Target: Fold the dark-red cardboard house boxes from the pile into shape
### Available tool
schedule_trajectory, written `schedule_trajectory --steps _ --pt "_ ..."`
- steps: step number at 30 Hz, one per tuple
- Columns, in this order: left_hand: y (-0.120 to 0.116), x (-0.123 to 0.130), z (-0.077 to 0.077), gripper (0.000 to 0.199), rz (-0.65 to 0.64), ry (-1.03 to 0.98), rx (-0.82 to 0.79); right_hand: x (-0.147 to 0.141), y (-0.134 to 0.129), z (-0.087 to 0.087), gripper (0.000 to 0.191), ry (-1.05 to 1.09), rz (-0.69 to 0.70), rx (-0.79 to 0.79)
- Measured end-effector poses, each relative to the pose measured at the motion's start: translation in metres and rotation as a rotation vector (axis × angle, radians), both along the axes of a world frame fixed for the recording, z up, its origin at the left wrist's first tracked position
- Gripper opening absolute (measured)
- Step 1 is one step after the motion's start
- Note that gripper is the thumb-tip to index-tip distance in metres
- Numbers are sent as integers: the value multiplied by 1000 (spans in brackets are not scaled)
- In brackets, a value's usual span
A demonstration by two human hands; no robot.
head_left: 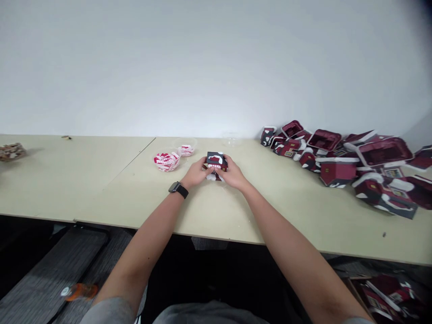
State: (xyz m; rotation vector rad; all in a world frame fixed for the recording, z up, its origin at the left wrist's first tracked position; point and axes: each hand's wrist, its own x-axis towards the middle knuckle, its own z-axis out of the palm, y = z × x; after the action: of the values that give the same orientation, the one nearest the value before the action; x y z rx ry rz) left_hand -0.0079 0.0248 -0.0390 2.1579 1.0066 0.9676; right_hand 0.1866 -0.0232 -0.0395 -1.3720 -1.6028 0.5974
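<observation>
- A white wall (168, 67) rises behind a long cream table (67, 180), made of joined sections; 12 o'clock is straight ahead of the person.
- A large heap of dark red and white cardboard house boxes (340, 157) lies at 2 to 3 o'clock. Some lie open with their red insides showing, while others look closed.
- More red cardboard pieces (388, 299) sit in a box on the floor at 4 o'clock, and an orange bottle (79, 291) lies on the floor at 8 o'clock.
- A brown, crumbly pile (11, 151) sits at the table's far edge at 9 o'clock.
- Two clear bowls stand at 11 o'clock: the nearer bowl (167, 161) and the farther bowl (186, 150) both hold red-and-white paper liners.
- One cardboard house (215, 159), with a black roof and white trim, sits at the table's centre, in front of the person, between the hands.
- The left hand (195, 173), a black smartwatch (178, 189) on its wrist, curves closed around the house's near side.
- The right hand (232, 173) also curves closed, gripping the house from the other side.
- So far, only this one house is in hand; the heap remains large.
</observation>
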Motion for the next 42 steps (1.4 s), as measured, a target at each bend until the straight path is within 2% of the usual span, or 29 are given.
schedule_trajectory --steps 23,33,42 --pt "2 -1 -2 54 -2 5 27 -1 -1 1 71 5 -7 -12" --pt "-3 1 3 54 5 6 5 1 2 -3 71 4 -2 -2" --pt "-3 -1 3 56 5 10 2 -3 -3 4 72 -31 -27 -33"
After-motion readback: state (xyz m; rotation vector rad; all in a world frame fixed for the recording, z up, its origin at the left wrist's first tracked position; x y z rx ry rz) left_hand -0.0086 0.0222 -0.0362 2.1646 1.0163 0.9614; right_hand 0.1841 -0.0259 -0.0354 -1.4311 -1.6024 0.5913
